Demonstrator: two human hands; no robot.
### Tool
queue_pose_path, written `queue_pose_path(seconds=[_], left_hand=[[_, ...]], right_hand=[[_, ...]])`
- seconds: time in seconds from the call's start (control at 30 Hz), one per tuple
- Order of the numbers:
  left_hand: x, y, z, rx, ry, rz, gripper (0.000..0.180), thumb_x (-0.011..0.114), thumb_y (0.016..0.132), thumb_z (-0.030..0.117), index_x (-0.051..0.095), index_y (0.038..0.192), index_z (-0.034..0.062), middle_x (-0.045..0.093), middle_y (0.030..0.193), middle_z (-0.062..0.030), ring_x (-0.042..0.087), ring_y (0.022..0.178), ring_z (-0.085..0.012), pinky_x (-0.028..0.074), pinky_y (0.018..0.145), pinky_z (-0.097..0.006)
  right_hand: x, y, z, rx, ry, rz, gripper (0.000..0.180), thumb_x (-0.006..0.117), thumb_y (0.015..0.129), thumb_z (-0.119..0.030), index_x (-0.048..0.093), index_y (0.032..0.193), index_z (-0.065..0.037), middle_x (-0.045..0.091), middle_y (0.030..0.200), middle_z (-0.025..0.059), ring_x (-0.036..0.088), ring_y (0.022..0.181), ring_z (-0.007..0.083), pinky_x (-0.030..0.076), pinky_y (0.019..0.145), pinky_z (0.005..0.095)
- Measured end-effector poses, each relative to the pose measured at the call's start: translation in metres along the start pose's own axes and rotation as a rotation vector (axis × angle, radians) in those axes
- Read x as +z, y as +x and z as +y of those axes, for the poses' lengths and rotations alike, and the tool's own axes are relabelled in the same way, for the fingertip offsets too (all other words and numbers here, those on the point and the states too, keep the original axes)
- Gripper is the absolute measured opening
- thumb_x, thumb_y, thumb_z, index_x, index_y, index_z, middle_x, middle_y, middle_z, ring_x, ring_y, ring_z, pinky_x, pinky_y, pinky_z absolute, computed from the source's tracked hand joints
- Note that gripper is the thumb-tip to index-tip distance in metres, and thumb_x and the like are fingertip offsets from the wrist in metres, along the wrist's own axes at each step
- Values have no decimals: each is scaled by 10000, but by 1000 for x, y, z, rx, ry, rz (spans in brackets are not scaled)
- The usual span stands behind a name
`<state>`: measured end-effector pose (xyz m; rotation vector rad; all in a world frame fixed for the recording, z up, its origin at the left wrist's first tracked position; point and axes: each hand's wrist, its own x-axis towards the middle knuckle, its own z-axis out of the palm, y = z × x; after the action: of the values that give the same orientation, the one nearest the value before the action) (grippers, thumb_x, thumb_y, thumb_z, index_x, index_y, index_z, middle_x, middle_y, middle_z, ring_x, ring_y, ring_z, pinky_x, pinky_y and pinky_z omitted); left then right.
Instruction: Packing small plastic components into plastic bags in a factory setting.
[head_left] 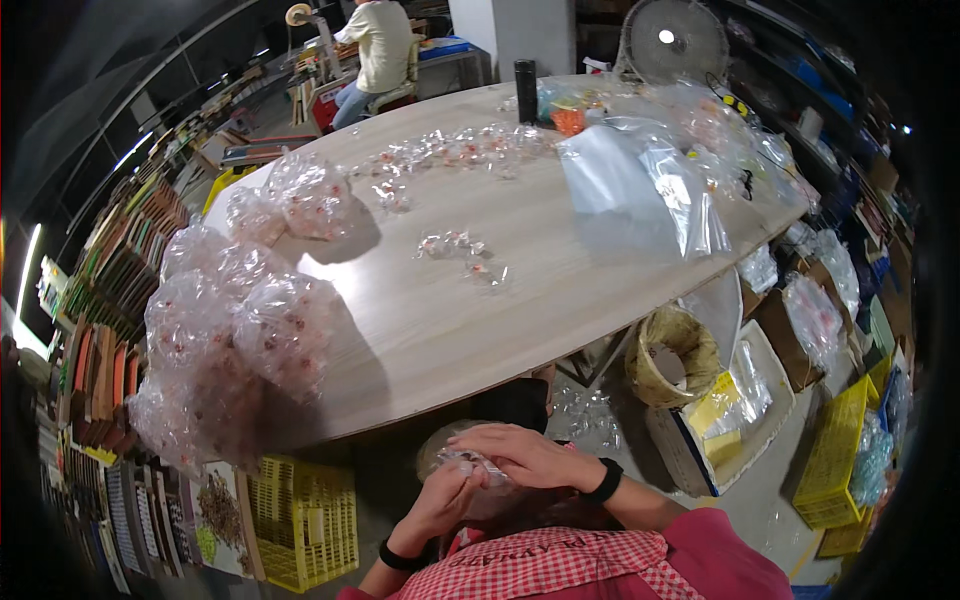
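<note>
Close to my body, just off the table's near edge, both hands are at a clear plastic bag (492, 505). My left hand (450, 497) pinches its gathered top, with fingers curled in. My right hand (525, 458) reaches over from the other side, its fingers laid long across the bag and the thumb below. What is inside the bag is mostly hidden by my hands. On the table ahead lie a few small clear packets (452, 244) with reddish bits. A longer row of similar packets (470, 148) stretches along the far part.
Filled clear bags (285, 330) pile up on the table's left side. Flat plastic sheets (625, 190) lie at the right, near a black bottle (526, 92). Beside the table stand a lined bin (650, 375) and yellow crates (305, 520). A person (378, 50) sits far back; a fan (672, 42) stands behind.
</note>
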<state>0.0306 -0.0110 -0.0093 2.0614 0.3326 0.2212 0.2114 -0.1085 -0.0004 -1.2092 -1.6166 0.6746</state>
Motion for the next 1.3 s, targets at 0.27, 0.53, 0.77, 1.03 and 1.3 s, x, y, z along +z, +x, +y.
queue_pose_path(seconds=[0.27, 0.53, 0.77, 1.03, 1.3], left_hand=[[-1, -5, -6, -87, -307, 69, 304, 457, 1011, 250, 608, 921, 2, 594, 925, -72, 557, 874, -156, 449, 784, -288], [6, -6, -10, -187, -348, 200, 149, 657, 870, 146, 721, 975, 61, 673, 904, -74, 620, 842, -154, 489, 739, -269], [1, -8, 7, 170, 36, 95, 264, 694, 735, -37, 712, 945, 121, 668, 925, -69, 662, 848, -232, 532, 734, -299], [-8, -4, 20, 346, 362, 150, 213, 650, 730, -13, 664, 901, 113, 634, 969, -61, 642, 862, -262, 539, 715, -327], [-2, 5, 2, 640, 692, 437, 92, 692, 728, 106, 631, 792, 131, 594, 869, -38, 594, 724, -210, 492, 564, -314]], right_hand=[[-1, -22, -13, 227, -106, 43, 303, 611, 736, 32, 658, 1024, -46, 608, 887, 135, 625, 789, 322, 496, 672, 367], [1, -30, 2, 336, 106, 7, 173, 649, 764, -17, 685, 931, -38, 688, 863, 125, 677, 762, 273, 530, 696, 313], [-2, -8, -11, 145, 25, 44, 464, 579, 793, 20, 592, 1245, -85, 665, 1010, 152, 653, 946, 287, 516, 805, 328], [8, -11, 10, 228, -8, -144, 560, 524, 785, 24, 494, 1340, -53, 642, 1085, 207, 647, 973, 311, 503, 842, 361], [2, -4, 3, 155, 23, -169, 462, 574, 868, -84, 505, 1324, -53, 628, 1116, 220, 636, 977, 344, 504, 842, 376]])
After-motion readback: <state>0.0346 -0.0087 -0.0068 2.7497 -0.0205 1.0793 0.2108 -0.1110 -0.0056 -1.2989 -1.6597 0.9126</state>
